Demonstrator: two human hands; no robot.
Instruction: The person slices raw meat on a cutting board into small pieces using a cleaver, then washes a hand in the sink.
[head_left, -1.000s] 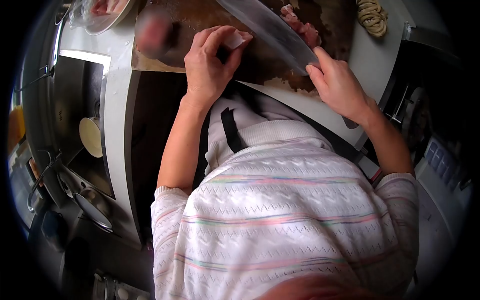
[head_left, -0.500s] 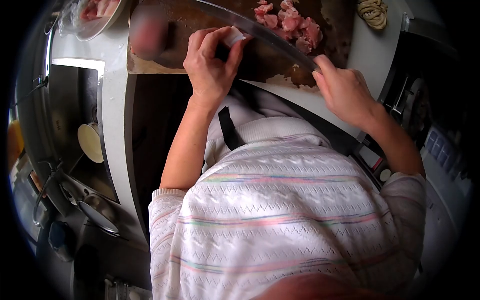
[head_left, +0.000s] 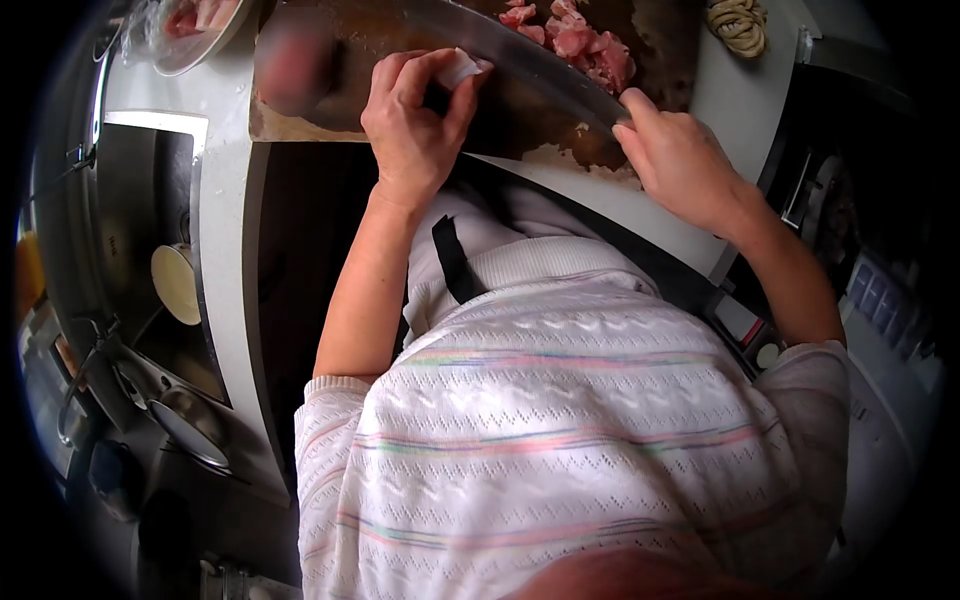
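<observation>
My left hand (head_left: pixel 415 115) pinches a small whitish piece of meat (head_left: pixel 459 68) over the wooden cutting board (head_left: pixel 290 128). My right hand (head_left: pixel 685 160) is closed round the handle end of a large knife (head_left: pixel 520 65), whose long blade slants up and left across the board, beside the held piece. Most of the handle is hidden by my palm. Beyond the blade lie cut pink pieces of meat (head_left: pixel 590 45). A blurred reddish lump (head_left: pixel 295 65) rests on the board's left part.
A plate (head_left: pixel 205 52) with meat and clear plastic is at the upper left. Below it a sink (head_left: pixel 140 210) holds a cream-coloured bowl (head_left: pixel 176 284). A coiled beige bundle (head_left: pixel 738 27) lies right of the board. A round pan or lid (head_left: pixel 188 430) is at the lower left.
The blade has swung from the right side of the held piece, uncovering more cut meat, then broadened in view again. My left hand keeps its pinch on the whitish piece.
</observation>
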